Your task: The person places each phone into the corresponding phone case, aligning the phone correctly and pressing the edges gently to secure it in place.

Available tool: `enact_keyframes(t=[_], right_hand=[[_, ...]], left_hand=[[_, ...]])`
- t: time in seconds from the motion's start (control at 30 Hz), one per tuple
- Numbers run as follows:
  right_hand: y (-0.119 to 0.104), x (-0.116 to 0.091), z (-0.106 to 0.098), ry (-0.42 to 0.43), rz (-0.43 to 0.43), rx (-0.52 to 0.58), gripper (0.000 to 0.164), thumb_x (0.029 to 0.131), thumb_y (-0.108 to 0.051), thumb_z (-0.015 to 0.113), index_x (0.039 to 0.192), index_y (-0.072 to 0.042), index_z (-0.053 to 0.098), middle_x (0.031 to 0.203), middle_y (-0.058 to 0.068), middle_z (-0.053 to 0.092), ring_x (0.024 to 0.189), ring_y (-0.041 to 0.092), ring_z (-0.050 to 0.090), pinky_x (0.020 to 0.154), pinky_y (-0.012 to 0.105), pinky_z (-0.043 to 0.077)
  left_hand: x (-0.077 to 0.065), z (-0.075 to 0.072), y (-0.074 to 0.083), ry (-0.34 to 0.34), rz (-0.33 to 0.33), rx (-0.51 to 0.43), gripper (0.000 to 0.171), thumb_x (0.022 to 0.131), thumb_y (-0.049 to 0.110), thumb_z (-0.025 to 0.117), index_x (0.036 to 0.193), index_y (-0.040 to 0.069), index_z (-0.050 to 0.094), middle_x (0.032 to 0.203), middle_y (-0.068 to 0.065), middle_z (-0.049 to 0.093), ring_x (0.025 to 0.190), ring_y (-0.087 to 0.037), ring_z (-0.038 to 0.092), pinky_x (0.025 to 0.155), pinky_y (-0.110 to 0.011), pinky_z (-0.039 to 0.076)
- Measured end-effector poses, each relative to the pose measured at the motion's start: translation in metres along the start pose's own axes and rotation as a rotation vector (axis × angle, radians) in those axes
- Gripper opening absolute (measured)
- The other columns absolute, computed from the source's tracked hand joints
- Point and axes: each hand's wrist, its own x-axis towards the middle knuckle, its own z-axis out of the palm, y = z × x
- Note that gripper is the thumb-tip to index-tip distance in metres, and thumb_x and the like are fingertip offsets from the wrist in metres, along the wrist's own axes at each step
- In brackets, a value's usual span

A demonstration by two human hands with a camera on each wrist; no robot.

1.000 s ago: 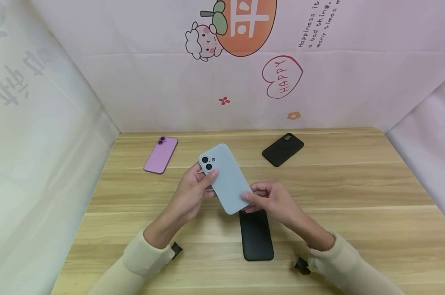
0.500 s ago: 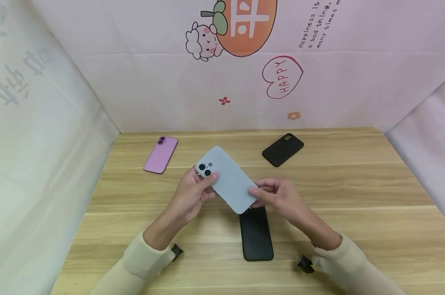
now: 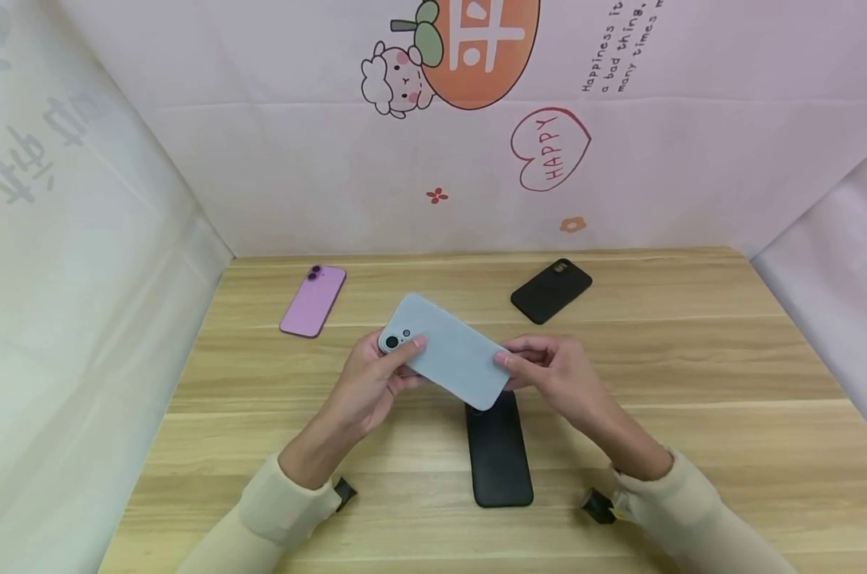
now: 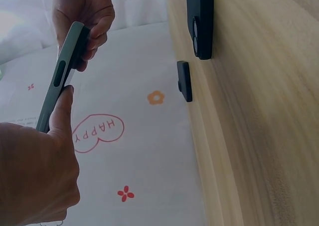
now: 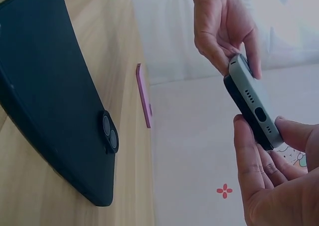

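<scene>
Both hands hold a pale blue phone case [image 3: 451, 351] above the table, tilted and with its back facing up. A dark slab, apparently a phone [image 5: 244, 106], lies against the case's inner side. In the left wrist view a narrow gap shows between them along one side. My left hand [image 3: 364, 383] grips the camera end, thumb on the back. At the other end my right hand [image 3: 562, 375] pinches a corner, thumb above and fingers underneath. Below the case lies a black phone or cased phone [image 3: 500, 454], its far end partly covered in the head view.
A pink phone [image 3: 313, 301] lies at the back left of the wooden table [image 3: 691, 383]. At the back right is a black phone or case [image 3: 551, 292]. A printed white cloth [image 3: 297, 175] hangs behind the table's far edge.
The case has turned closer to horizontal; its right-hand end has moved right and slightly up with my right hand. My left hand stays nearly in place. The phones on the table have not moved.
</scene>
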Motion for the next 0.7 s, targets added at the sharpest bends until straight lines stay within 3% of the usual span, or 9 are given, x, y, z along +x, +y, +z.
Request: enact_keyframes(t=[0.2, 0.37, 0.7], right_hand=[[-0.003, 0.0, -0.003, 0.038, 0.021, -0.015, 0.033, 0.101, -0.018, 0.074, 0.124, 0.006, 0.072, 0.113, 0.021, 0.077, 0.09, 0.019, 0.077, 0.08, 0.041, 0.066], [-0.005, 0.001, -0.006, 0.071, 0.002, -0.06, 0.031, 0.101, -0.022, 0.075, 0.122, 0.002, 0.075, 0.11, 0.017, 0.078, 0.087, 0.02, 0.078, 0.079, 0.036, 0.066], [-0.01, 0.004, -0.01, 0.09, -0.045, -0.092, 0.025, 0.101, -0.019, 0.074, 0.118, 0.0, 0.077, 0.11, 0.014, 0.079, 0.09, 0.017, 0.076, 0.078, 0.03, 0.065]], left_hand=[[-0.001, -0.002, -0.003, -0.032, -0.019, 0.042, 0.044, 0.109, 0.004, 0.054, 0.148, -0.013, 0.045, 0.146, -0.031, 0.053, 0.13, -0.041, 0.063, 0.101, -0.053, 0.056], [-0.002, -0.002, -0.005, -0.028, -0.054, 0.114, 0.043, 0.109, 0.007, 0.056, 0.146, -0.011, 0.048, 0.146, -0.029, 0.055, 0.128, -0.036, 0.064, 0.1, -0.047, 0.058], [-0.003, -0.001, -0.011, -0.006, -0.091, 0.15, 0.042, 0.104, 0.006, 0.066, 0.142, -0.006, 0.052, 0.142, -0.021, 0.06, 0.126, -0.027, 0.064, 0.105, -0.043, 0.056]])
